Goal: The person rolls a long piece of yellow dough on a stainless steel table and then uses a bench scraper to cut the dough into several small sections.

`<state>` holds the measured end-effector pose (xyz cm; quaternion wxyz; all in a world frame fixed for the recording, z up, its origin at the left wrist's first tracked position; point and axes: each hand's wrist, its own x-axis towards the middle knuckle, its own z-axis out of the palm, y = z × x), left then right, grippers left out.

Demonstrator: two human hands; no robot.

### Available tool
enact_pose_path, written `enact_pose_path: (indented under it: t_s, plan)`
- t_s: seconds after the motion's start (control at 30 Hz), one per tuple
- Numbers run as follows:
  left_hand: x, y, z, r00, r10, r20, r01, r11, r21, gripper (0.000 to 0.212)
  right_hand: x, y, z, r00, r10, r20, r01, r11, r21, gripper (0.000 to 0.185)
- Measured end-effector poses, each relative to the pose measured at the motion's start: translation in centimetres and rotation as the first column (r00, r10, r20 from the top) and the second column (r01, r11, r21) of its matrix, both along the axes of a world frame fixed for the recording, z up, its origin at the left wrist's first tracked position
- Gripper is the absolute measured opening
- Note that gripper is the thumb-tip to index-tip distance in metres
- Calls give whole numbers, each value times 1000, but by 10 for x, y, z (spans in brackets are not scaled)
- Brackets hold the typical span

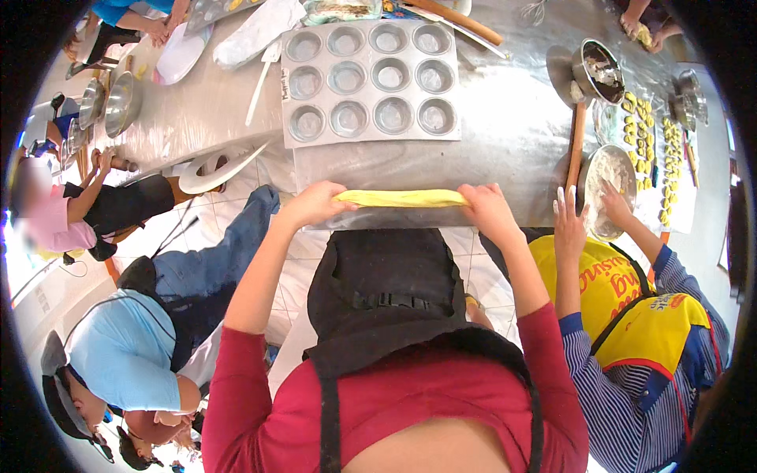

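A long strip of yellow dough stretches between my two hands, just above the near edge of the metal table. My left hand pinches one end between thumb and fingers. The other end is gripped by my right hand. Lengthwise creases run along the strip. Straight ahead, beyond the dough, lies a metal muffin pan with rows of bare cups; its left rim bears handwriting.
On the right a co-worker's hand reaches into a floury metal bowl. A wooden rolling pin and another bowl are near it. Shaped dough pieces lie farther right. A white spatula rests left of the pan.
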<state>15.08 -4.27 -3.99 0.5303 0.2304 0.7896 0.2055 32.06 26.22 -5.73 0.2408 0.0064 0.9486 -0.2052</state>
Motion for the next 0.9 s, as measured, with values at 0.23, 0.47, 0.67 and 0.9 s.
enact_pose_path:
  t_s: [0.23, 0.47, 0.67, 0.9]
  plan:
    - [-8, -20, 9, 961, 169, 217, -190, 978, 81, 30, 12, 1, 10, 947, -115, -300, 59, 980, -190, 24]
    - [-11, -20, 10, 974, 64, 216, -61, 998, -18, 35, 25, 8, -5, 918, -179, -355, 104, 970, -220, 23]
    - [-10, -26, -19, 990, 73, 118, -76, 997, 20, 33, 27, 33, -10, 977, -141, -159, 127, 987, -94, 28]
    - [33, -20, -56, 681, 17, -732, 218, 950, 225, 43, 44, 52, -38, 911, -215, -351, 256, 964, 75, 35]
